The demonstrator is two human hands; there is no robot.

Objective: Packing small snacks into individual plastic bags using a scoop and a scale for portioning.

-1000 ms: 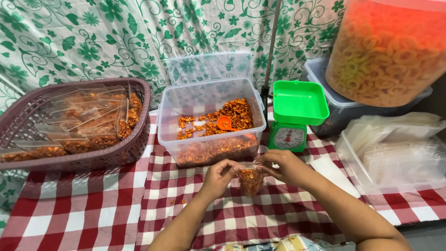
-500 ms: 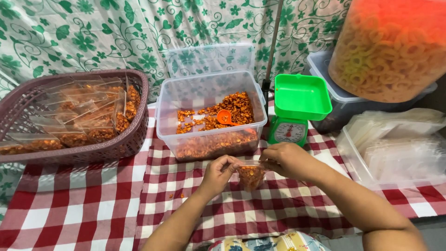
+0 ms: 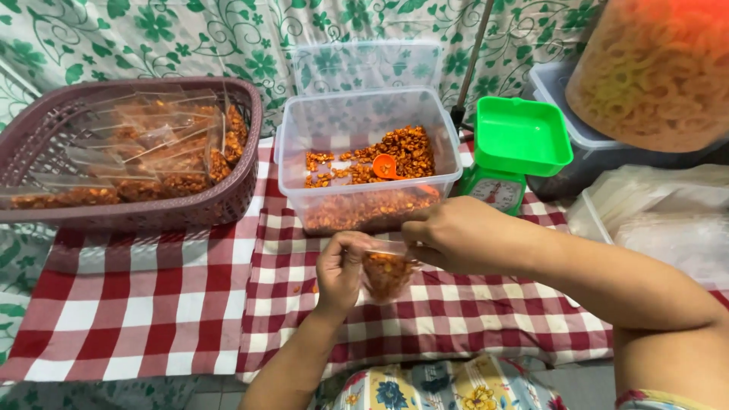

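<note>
Left hand: your left hand (image 3: 339, 267) is closed on the left top edge of a small clear bag (image 3: 386, 272), fingers curled around it.
Right hand: your right hand (image 3: 454, 237) pinches the bag's right top edge, thumb and fingers pressed together.
Bag: it hangs between both hands just above the red-and-white checked cloth (image 3: 159, 304), holding orange-brown snack pieces.
Clear tub: just beyond your hands, the clear tub (image 3: 364, 114) holds more of the same snack and a small orange scoop (image 3: 385, 165).
Green scale: the green scale (image 3: 510, 156) stands just right of the tub.
Basket: at far left, the purple basket (image 3: 239, 182) holds filled clear packets.
Large jar: at upper right, a large jar (image 3: 653, 68) of ring-shaped crackers.
</note>
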